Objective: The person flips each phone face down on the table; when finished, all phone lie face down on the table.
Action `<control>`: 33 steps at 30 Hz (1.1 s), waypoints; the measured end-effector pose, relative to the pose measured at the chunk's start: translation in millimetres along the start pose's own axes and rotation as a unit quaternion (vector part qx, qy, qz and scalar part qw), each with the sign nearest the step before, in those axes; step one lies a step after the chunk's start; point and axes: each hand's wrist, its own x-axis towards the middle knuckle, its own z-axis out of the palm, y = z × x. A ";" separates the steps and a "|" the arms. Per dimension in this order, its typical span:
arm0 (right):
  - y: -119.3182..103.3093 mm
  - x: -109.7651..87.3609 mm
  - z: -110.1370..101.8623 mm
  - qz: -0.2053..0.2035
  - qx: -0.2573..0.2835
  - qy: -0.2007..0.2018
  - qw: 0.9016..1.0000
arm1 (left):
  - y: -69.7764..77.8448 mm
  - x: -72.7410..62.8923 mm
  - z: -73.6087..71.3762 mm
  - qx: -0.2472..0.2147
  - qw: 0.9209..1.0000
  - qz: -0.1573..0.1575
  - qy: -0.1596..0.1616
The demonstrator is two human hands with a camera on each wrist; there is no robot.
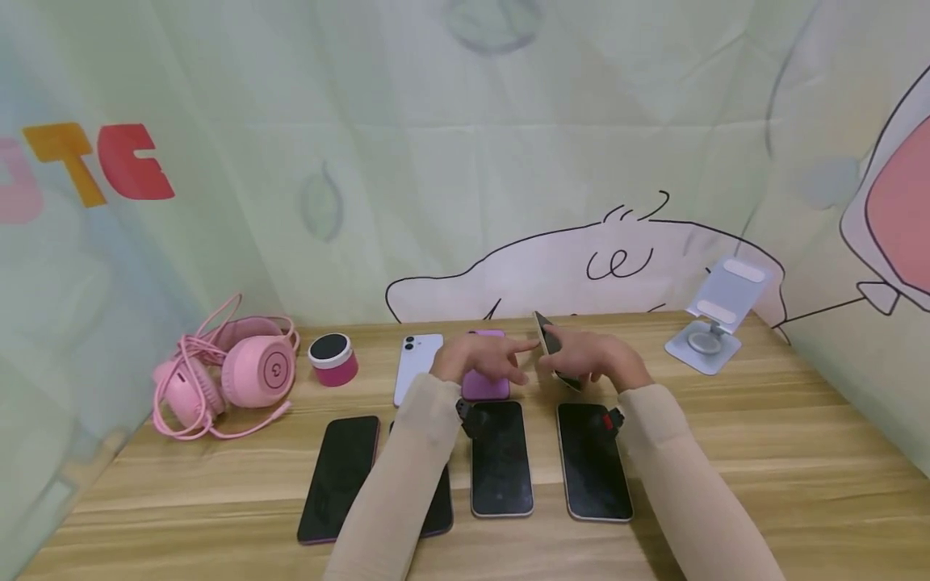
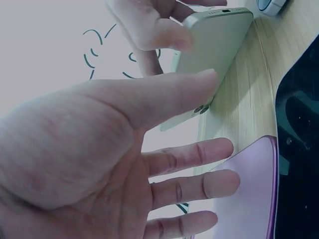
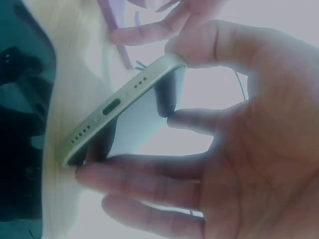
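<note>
My right hand point(image 1: 590, 353) holds a smartphone point(image 1: 549, 337) tilted up on its long edge near the back of the table. In the right wrist view the thumb presses the corner of its pale frame while the fingers point(image 3: 134, 172) lie along its glossy screen. The left wrist view shows the phone's pale green back point(image 2: 217, 52) and camera lenses low on it. My left hand point(image 1: 485, 357) reaches in from the other side, its fingers extended beside the phone and above a purple phone point(image 1: 485, 389). The left thumb overlaps the phone's back in the left wrist view.
Dark-screened phones point(image 1: 501, 460) lie in a front row beneath my forearms. A white phone point(image 1: 416, 363) lies behind them. Left stand a pink tub-like device point(image 1: 336, 369) and pink headphones point(image 1: 260, 371) with a coiled cable. A folding phone stand point(image 1: 715, 319) is at the back right, before a printed curtain.
</note>
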 end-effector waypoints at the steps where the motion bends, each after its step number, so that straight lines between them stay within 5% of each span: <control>1: 0.3 -0.9 -1.4 -0.011 0.006 0.000 1.000 | 0.1 0.2 0.0 -0.004 1.000 0.004 0.002; 16: 1.0 -6.7 -7.4 -0.044 0.087 -0.003 0.995 | 4.0 8.3 7.9 -0.061 0.997 0.041 0.003; 33: 7.2 -3.0 -8.9 -0.012 0.062 0.016 0.998 | 9.2 9.9 9.2 0.021 0.999 0.046 0.012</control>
